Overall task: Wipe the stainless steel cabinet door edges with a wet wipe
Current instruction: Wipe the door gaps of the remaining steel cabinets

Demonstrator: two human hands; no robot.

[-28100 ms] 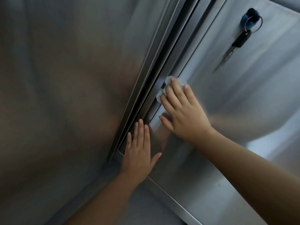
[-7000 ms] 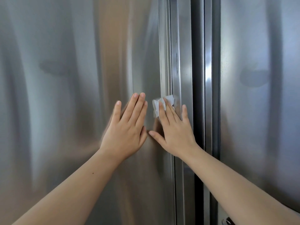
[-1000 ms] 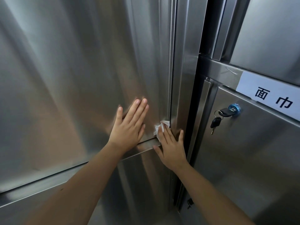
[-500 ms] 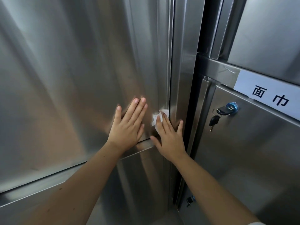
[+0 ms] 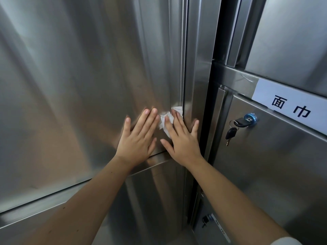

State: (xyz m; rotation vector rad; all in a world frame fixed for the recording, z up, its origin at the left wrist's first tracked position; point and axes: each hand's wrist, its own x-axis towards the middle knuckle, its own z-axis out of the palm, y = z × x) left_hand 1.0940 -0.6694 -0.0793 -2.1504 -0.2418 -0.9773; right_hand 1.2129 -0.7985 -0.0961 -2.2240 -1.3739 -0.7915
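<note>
We log both hands flat on the steel. The left hand [image 5: 139, 138] lies open, fingers straight and together, palm against the big cabinet door [image 5: 88, 85] near its lower right corner, holding nothing. The right hand [image 5: 182, 140] is just beside it, fingers straight and spread. Its index and middle fingers press a crumpled white wet wipe [image 5: 166, 119] onto the door right at the vertical door edge [image 5: 183, 68], and the little finger reaches across onto the upright panel past that edge. The wipe sticks out above and left of the fingertips, close to the left hand's index finger. Right of a dark gap, another steel door carries a blue lock [image 5: 250, 117] with a black key [image 5: 231, 133] hanging from it, and above that a white label [image 5: 290, 105] with black characters.
</note>
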